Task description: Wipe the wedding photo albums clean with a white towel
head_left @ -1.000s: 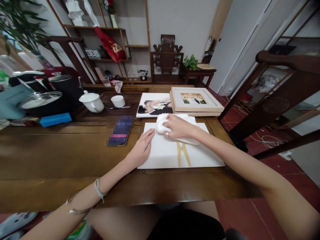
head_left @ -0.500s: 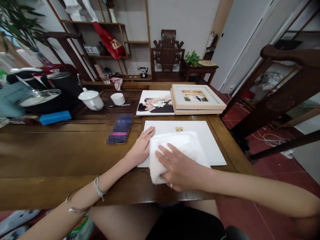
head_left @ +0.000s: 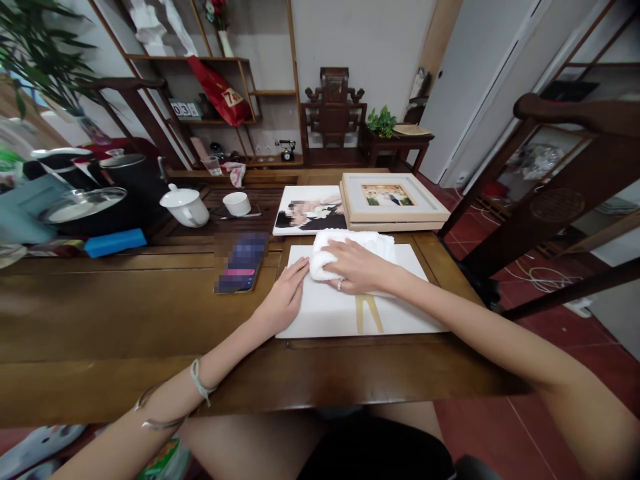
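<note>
A white flat album (head_left: pixel 330 312) with a gold mark lies on the wooden table (head_left: pixel 125 313) in front of me. My right hand (head_left: pixel 356 267) is closed on a white cloth (head_left: pixel 350 243) and presses it onto the album's far part. My left hand (head_left: pixel 283 298) lies flat with fingers stretched out on the album's left edge, holding nothing.
A phone (head_left: pixel 240 261) lies left of the album. Behind it are a photo print (head_left: pixel 309 211) and stacked framed pictures (head_left: pixel 390 200). A teapot (head_left: pixel 184 204), a cup (head_left: pixel 237 203), pots (head_left: pixel 85 203) and a blue block (head_left: pixel 115 241) stand at the left. A wooden chair back (head_left: pixel 560 193) rises at the right.
My right hand drew the cloth toward me over the album's near edge, then pushed it back to the far part. My left hand stayed on the album's left edge.
</note>
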A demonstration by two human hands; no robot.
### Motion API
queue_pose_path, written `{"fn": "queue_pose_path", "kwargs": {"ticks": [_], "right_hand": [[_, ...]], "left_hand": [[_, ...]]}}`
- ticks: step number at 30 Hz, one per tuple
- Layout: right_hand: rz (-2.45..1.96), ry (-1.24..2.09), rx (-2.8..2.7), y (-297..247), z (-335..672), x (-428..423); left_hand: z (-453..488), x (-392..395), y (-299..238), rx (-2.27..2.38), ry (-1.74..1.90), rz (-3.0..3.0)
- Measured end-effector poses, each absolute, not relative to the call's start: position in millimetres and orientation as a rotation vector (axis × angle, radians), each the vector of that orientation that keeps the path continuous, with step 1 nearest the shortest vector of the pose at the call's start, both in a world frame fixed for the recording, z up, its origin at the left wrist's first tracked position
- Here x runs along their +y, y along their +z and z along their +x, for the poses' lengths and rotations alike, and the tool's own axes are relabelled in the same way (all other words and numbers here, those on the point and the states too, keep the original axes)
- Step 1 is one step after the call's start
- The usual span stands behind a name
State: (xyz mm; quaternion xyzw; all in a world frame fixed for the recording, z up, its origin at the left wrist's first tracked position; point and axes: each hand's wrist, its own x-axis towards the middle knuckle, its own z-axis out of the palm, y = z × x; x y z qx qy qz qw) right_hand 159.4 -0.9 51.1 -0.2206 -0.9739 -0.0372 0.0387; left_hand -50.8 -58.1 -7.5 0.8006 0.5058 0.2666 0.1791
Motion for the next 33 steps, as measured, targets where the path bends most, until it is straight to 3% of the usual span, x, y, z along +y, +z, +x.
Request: {"fn": "queue_pose_path", "kwargs": {"ticks": [10, 22, 33], "right_hand": [[-0.471, -0.123, -3.07, 49, 164, -105], [-0.764, -0.133, -2.953, 50, 168, -9], [-0.432, -0.037, -3.053, 53, 179, -102]], "left_hand": [[-52, -59, -9, 1.427, 0.776, 2.271], [-51, -59, -7, 1.428, 0.748, 2.284], [-52, -58, -9, 1.437, 0.762, 2.305]]}}
